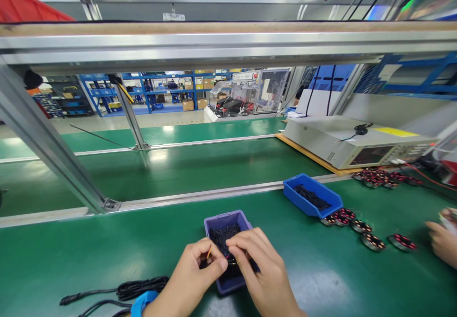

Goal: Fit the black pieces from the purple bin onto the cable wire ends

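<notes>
My left hand [198, 272] is closed in a pinch on thin wires [209, 252], with red and yellow insulation showing between its fingers. Close beside it, my right hand [257, 265] pinches at the wire ends; its fingers hide whatever small piece they hold. Both hands hover over a purple bin [210, 223] filled with small, thin black pieces [224, 233], perhaps short tubes. A coiled black cable [141, 288] lies on the bench left of my left wrist, which wears a blue band [143, 302].
A blue bin [303, 206] of black pieces sits right of the purple one. Ring-shaped motor parts with copper windings [373, 242] lie beyond it. Another person's hand [442, 241] is at the right edge. A grey instrument [332, 138] and a metal post [53, 136] stand further back.
</notes>
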### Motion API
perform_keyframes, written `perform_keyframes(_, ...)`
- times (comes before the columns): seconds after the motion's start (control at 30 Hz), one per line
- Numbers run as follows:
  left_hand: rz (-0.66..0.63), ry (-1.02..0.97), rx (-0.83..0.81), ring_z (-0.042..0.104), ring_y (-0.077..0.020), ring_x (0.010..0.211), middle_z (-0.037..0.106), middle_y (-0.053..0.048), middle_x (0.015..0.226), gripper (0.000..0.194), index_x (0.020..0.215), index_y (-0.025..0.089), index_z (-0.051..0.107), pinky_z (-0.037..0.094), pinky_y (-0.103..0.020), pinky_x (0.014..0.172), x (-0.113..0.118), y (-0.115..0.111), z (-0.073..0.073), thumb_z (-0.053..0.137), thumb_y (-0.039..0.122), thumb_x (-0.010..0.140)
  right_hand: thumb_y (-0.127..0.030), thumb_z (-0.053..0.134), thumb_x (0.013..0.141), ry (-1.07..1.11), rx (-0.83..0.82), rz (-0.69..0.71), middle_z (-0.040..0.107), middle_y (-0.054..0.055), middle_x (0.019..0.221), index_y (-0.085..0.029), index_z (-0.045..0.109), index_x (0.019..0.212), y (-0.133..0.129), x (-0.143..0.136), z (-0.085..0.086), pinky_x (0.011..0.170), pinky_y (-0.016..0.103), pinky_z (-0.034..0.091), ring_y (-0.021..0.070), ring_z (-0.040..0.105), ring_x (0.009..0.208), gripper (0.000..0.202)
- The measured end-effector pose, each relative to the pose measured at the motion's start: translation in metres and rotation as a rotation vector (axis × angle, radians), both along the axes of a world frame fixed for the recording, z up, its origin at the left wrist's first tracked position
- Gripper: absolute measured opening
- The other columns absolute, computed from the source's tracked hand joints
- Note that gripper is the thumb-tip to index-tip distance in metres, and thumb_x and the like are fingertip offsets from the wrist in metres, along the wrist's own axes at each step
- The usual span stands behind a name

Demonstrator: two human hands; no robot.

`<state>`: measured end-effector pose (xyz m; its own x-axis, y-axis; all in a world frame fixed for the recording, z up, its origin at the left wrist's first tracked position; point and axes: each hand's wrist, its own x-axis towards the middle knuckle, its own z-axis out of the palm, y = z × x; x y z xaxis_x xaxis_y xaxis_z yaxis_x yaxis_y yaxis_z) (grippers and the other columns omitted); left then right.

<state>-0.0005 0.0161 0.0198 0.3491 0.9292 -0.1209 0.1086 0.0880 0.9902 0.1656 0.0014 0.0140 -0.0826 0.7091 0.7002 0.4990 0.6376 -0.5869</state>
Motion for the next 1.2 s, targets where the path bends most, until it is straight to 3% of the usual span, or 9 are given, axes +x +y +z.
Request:
perform_keyframes(0.2, -0.008, -0.049, 0.009, 0.042, -0.0141, 0.066, 0.048, 0.003, 0.067, 0.024, 0.074, 0.018, 0.059, 0.036, -0.026, 0.065, 0.0, 0.001, 0.001, 0.067, 0.04, 0.078, -0.012, 0.054, 0.094, 0.011, -0.103, 0.063, 0.071, 0.002, 0.081, -0.023, 0.068, 0.091, -0.001, -0.001, 0.001, 0.07, 0.03, 0.052, 0.0182, 0.064, 0.076, 0.018)
perform_keyframes(0.37, 0.028, -0.029, 0.009, 0.041, -0.0134, 0.064, 0.046, 0.004, 0.063, 0.024, 0.069, 0.018, 0.056, 0.034, -0.025, 0.063, 0.0, 0.001, 0.004, 0.065, 0.038, 0.078, -0.016, 0.057, 0.09, -0.036, -0.205, 0.028, 0.07, 0.006, 0.1, -0.025, 0.07, 0.1, 0.001, 0.01, 0.006, 0.081, 0.033, 0.053, 0.0215, 0.065, 0.094, 0.019)
perform_keyframes(0.53, 0.021, -0.127, -0.058, 0.042, -0.0121, 0.062, 0.048, 0.004, 0.065, 0.015, 0.075, 0.018, 0.061, 0.034, -0.023, 0.058, -0.001, 0.001, -0.005, 0.065, 0.032, 0.076, -0.013, 0.056, 0.087, -0.065, -0.271, 0.142, 0.069, 0.002, 0.079, -0.023, 0.067, 0.083, 0.0, 0.005, 0.007, 0.071, 0.028, 0.052, 0.0183, 0.065, 0.076, 0.015)
perform_keyframes(0.67, 0.095, -0.242, -0.125, 0.041, -0.0098, 0.053, 0.049, 0.004, 0.062, 0.032, 0.078, 0.017, 0.063, 0.029, -0.021, 0.048, 0.0, 0.0, -0.01, 0.067, 0.049, 0.076, -0.017, 0.054, 0.089, -0.053, -0.326, 0.142, 0.067, 0.001, 0.072, -0.022, 0.065, 0.076, 0.0, 0.005, 0.007, 0.065, 0.027, 0.05, 0.0177, 0.063, 0.07, 0.018)
perform_keyframes(0.77, 0.101, -0.212, -0.112, 0.048, -0.0113, 0.056, 0.058, 0.0, 0.066, 0.043, 0.08, 0.015, 0.068, 0.035, -0.022, 0.05, 0.0, 0.0, -0.005, 0.074, 0.056, 0.07, -0.024, 0.051, 0.095, -0.061, -0.368, 0.16, 0.072, 0.003, 0.084, -0.022, 0.07, 0.096, 0.003, 0.015, 0.01, 0.069, 0.027, 0.052, 0.0178, 0.066, 0.075, 0.019)
perform_keyframes(0.87, 0.111, -0.16, -0.135, 0.051, -0.0124, 0.057, 0.063, -0.003, 0.069, 0.048, 0.086, 0.013, 0.075, 0.034, -0.023, 0.049, -0.003, 0.001, 0.0, 0.078, 0.057, 0.067, -0.021, 0.055, 0.094, -0.431, -0.315, -0.039, 0.074, 0.004, 0.088, -0.023, 0.071, 0.105, 0.012, 0.022, 0.006, 0.072, 0.031, 0.049, 0.0206, 0.065, 0.081, 0.019)
perform_keyframes(0.97, 0.057, -0.134, -0.163, 0.045, -0.0104, 0.05, 0.056, 0.001, 0.054, 0.05, 0.09, 0.011, 0.076, 0.029, -0.022, 0.046, -0.006, 0.002, 0.0, 0.075, 0.057, 0.071, -0.015, 0.073, 0.079, -0.777, -0.251, -0.139, 0.072, 0.005, 0.072, -0.022, 0.073, 0.076, 0.021, 0.016, -0.006, 0.07, 0.035, 0.042, 0.0248, 0.061, 0.079, 0.007)
perform_keyframes(1.07, 0.019, -0.155, -0.184, 0.045, -0.0089, 0.047, 0.053, 0.004, 0.053, 0.047, 0.092, 0.012, 0.073, 0.027, -0.022, 0.046, -0.007, 0.002, -0.003, 0.072, 0.056, 0.075, -0.01, 0.074, 0.078, -0.843, -0.239, -0.118, 0.066, 0.003, 0.059, -0.021, 0.067, 0.059, 0.025, 0.005, -0.017, 0.068, 0.034, 0.037, 0.0227, 0.058, 0.072, 0.022)
perform_keyframes(1.2, 0.038, -0.222, -0.203, 0.048, -0.0081, 0.045, 0.052, 0.005, 0.055, 0.042, 0.078, 0.015, 0.063, 0.024, -0.02, 0.043, -0.005, 0.001, -0.002, 0.077, 0.054, 0.071, -0.014, 0.077, 0.076, -0.888, -0.228, -0.105, 0.068, 0.003, 0.064, -0.022, 0.069, 0.067, 0.024, 0.0, -0.021, 0.067, 0.034, 0.034, 0.0226, 0.057, 0.073, 0.014)
